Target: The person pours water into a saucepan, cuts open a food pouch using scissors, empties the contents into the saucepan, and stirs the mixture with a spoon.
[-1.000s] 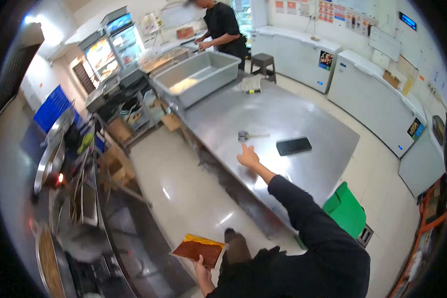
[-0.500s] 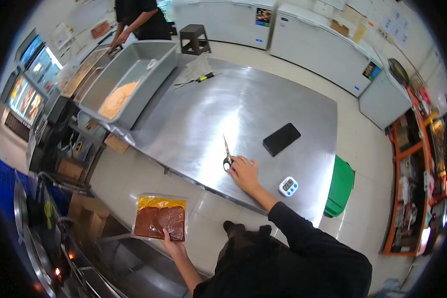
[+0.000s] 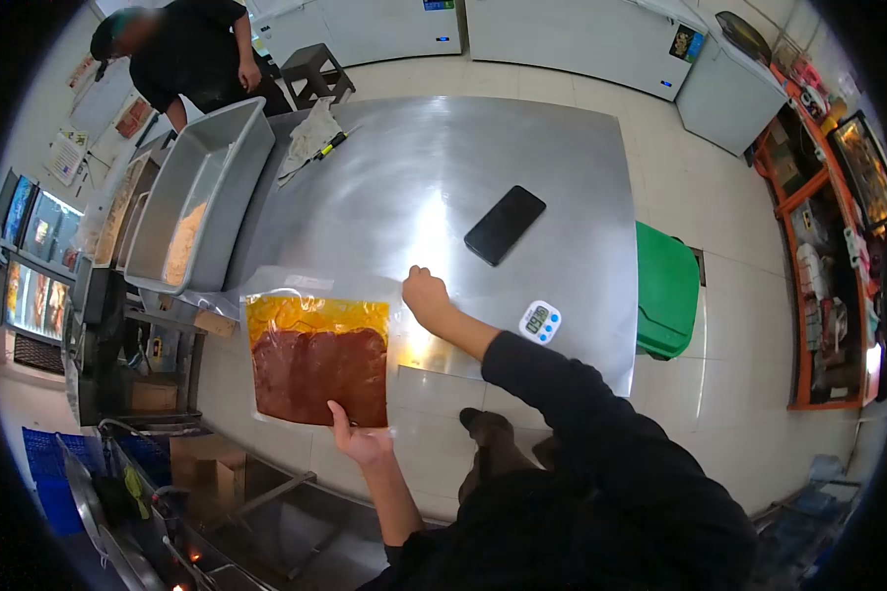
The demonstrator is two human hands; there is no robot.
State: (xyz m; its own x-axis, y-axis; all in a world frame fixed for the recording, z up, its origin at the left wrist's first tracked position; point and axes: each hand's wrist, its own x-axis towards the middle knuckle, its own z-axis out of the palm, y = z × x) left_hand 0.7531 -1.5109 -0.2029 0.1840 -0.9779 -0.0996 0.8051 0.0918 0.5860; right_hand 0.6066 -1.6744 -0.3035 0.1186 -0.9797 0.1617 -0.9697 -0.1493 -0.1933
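Note:
My left hand [image 3: 364, 442] pinches the lower edge of a clear sealed pouch [image 3: 320, 374], its thumb on the front. The pouch holds dark red-brown paste with a yellow-orange oily layer along the top. My right hand [image 3: 430, 298] is closed beside the pouch's upper right corner, above the table. The scissors under its fingers earlier no longer lie on the table; my fist hides them. A black phone [image 3: 505, 226] and a white digital timer [image 3: 539, 322] lie to the right on the steel table [image 3: 581, 177].
A deep grey tub [image 3: 237, 182] with pale orange crumbs stands at the table's left end, near a co-worker [image 3: 192, 54]. A cloth [image 3: 310, 133] and a yellow-black tool [image 3: 331, 146] lie at the far left. A green bin [image 3: 668, 291] stands beyond the right edge.
My right hand has closed and lifted the scissors off the table. The pouch has come up closer to the camera and towards my right hand. The co-worker is now more fully in view.

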